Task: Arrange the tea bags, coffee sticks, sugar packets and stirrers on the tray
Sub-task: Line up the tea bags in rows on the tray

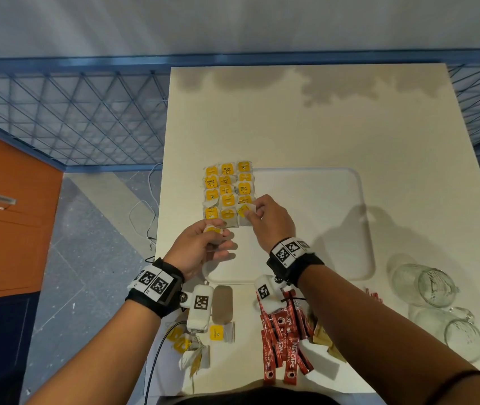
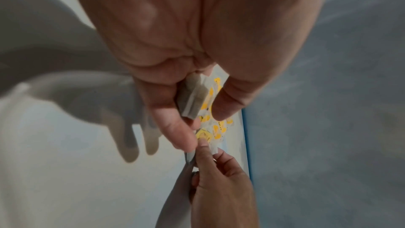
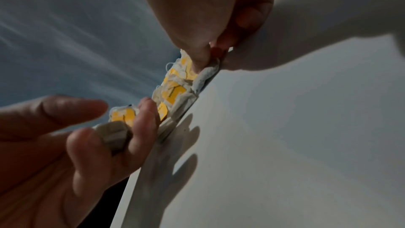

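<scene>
So that the rows stay tidy, the right hand (image 1: 271,220) pinches a tea bag (image 1: 246,211) into the grid (image 1: 228,190) while the left hand (image 1: 200,248) clutches spare bags (image 1: 213,230) ready beside it.

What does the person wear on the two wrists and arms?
Both forearms are bare. Each wrist carries a black strap with white tags printed with black square codes, and a small white camera block, also coded, hangs under it. A thin dark band circles the right forearm.
</scene>
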